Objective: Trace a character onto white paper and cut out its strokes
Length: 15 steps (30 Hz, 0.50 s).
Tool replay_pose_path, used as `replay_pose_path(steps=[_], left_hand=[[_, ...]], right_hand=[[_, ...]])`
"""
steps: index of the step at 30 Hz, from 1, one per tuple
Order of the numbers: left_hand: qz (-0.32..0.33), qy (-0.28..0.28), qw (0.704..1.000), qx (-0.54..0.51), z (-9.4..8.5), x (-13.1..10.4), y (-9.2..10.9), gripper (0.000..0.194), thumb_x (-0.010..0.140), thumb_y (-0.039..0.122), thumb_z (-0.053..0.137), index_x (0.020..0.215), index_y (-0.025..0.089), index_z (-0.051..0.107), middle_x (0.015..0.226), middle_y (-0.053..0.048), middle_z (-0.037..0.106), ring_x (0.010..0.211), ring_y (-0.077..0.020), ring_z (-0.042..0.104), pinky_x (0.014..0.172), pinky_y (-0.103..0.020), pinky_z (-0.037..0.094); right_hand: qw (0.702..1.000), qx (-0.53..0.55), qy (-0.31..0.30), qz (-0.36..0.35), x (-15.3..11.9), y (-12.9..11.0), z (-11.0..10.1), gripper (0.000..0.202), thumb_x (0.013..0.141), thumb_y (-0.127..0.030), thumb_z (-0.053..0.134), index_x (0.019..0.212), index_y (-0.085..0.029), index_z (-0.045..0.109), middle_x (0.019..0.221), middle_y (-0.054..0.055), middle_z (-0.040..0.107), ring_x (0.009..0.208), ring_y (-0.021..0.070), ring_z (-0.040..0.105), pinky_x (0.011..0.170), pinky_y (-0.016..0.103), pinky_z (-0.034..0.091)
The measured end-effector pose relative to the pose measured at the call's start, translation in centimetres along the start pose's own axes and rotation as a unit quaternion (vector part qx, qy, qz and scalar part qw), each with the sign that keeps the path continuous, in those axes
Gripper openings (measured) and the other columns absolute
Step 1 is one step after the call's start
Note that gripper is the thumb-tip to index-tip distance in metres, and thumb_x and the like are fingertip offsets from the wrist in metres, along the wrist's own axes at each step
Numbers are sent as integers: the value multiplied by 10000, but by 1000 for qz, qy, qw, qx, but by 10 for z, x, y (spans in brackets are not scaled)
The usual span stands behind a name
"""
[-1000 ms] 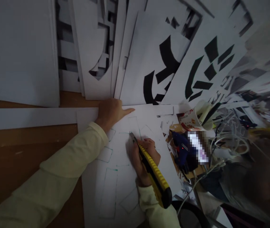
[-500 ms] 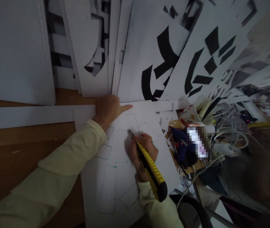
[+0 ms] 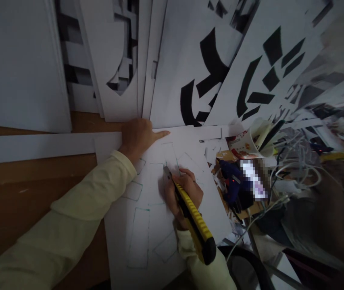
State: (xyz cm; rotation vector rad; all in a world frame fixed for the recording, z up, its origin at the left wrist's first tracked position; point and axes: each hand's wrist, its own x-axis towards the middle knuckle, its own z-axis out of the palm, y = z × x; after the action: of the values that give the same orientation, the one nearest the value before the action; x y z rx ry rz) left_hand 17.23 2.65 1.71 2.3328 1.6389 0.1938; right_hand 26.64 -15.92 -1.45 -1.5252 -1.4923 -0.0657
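My right hand is closed around a yellow-and-black box cutter. Its short blade touches a white foam board or card sheet, at one of the green pen outlines. The cutter's butt end tilts back toward me. Several rectangles are drawn on the sheet. At the far left edge of this sheet, my left hand presses down, thumb stretched out to the right along the surface. The other fingers of that hand are mostly hidden behind its back, and it holds no tool.
White panels with cut-out openings lean behind the sheet. Right of it are a paper cup with tools, a blue glue gun, tangled white cables and scraps. A white strip lies on the wooden table. Another person sits at right.
The right hand and box cutter have shifted very slightly right and toward me, the blade still on the sheet. The left hand stays on the sheet's far edge. The view has moved a little.
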Motion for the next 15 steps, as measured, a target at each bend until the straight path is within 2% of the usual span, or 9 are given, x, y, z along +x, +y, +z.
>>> replay_pose_path(steps=[5, 9, 15], left_hand=[[2, -21, 1000, -15, -3, 0, 0, 783, 830, 810, 501, 978, 76, 730, 964, -186, 732, 911, -330, 661, 690, -362, 428], [8, -17, 1000, -23, -5, -1, 0, 780, 839, 796, 504, 994, 64, 725, 978, -196, 726, 931, -333, 655, 706, -363, 426], [-2, -20, 1000, 1, -1, 1, 0, 785, 832, 823, 454, 995, 105, 727, 976, -165, 727, 937, -326, 651, 703, -351, 406]], right_hand=[[999, -27, 39, 27, -2, -1, 2, 105, 855, -157, 620, 896, -252, 598, 670, -42, 595, 605, 152, 620, 864, 409, 599], [999, -28, 13, 24, 1, -3, 1, 113, 859, -157, 635, 927, -245, 611, 682, -41, 609, 644, 157, 637, 895, 423, 591], [1000, -21, 5, 20, 3, -5, 1, 124, 857, -149, 641, 934, -241, 611, 705, -35, 619, 665, 150, 635, 897, 410, 580]])
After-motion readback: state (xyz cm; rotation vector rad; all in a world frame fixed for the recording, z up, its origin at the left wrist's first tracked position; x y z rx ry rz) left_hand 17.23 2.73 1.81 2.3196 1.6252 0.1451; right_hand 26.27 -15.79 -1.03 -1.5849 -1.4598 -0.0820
